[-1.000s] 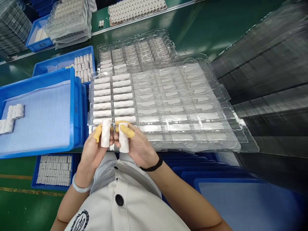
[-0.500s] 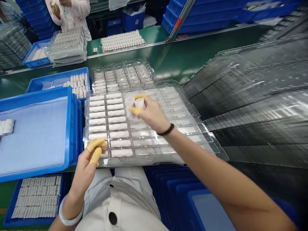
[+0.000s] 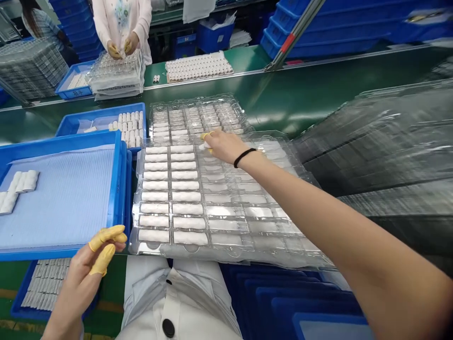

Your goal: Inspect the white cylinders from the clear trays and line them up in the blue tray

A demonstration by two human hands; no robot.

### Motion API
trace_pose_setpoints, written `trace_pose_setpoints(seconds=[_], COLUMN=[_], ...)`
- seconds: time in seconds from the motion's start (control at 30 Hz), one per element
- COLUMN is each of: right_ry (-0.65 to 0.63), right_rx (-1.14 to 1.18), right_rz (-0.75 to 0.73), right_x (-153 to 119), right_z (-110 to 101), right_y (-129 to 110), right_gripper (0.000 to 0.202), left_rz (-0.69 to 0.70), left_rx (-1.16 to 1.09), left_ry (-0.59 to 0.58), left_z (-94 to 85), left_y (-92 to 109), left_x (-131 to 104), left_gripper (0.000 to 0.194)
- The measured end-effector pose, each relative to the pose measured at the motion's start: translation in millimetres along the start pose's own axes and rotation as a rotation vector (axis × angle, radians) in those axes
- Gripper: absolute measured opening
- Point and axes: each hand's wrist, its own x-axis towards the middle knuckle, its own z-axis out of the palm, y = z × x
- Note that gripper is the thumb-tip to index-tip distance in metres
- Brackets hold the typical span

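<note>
A clear plastic tray (image 3: 226,255) lies on the bench in front of me, with white rolls (image 3: 186,197) filling its two left columns. My right hand (image 3: 222,144) is over the upper part of the third column, its yellow-covered fingers closed on a white roll (image 3: 204,146). Near the tray's lower left corner, my left hand (image 3: 101,252) hangs with yellow-covered fingers curved and apart, holding nothing. To the left is a blue bin (image 3: 116,189) lined with a pale sheet, where several white rolls (image 3: 26,181) lie at its left side.
Behind the tray is another filled clear tray (image 3: 198,113). A smaller blue bin (image 3: 67,123) with rolls stands at the back left. Dark stacked trays (image 3: 389,137) rise at the right. Across the bench a person (image 3: 123,28) handles something over stacked trays.
My right hand has moved up to the top of the third column and is lower over the tray. My left hand has drawn away from the tray, down and left. The view has shifted.
</note>
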Motion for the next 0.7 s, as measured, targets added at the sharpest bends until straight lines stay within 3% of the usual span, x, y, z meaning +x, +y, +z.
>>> trace_pose_setpoints(seconds=[0.13,0.3,0.43,0.6,0.7], right_ry=[-0.008,-0.013,-0.051,0.016,0.066], right_rx=[-0.028,-0.021,-0.026,-0.004,0.019], right_rz=[0.023,0.026,-0.003,-0.093,-0.168], right_x=[-1.4,3.4,1.1,-13.2,-15.4], right_z=[2.9,2.0,4.1,10.6,21.4], right_y=[-1.7,-2.8,-2.6,-3.8,4.3], right_gripper=[0.037,0.036,0.041,0.05,0.049], left_rz=[-0.022,-0.094,-0.094,-0.037,0.02], left_rx=[-0.004,-0.001,0.007,0.049,0.066], left_ry=[0.089,0.179,0.181,0.282,0.352], left_z=[-20.0,-23.8,-35.3,-65.2,-91.4], left_y=[-1.8,3.1,3.2,4.1,6.6], left_x=[-2.4,-4.5,-3.1,4.4,20.4], left_gripper=[0.027,0.029,0.031,0.028,0.03])
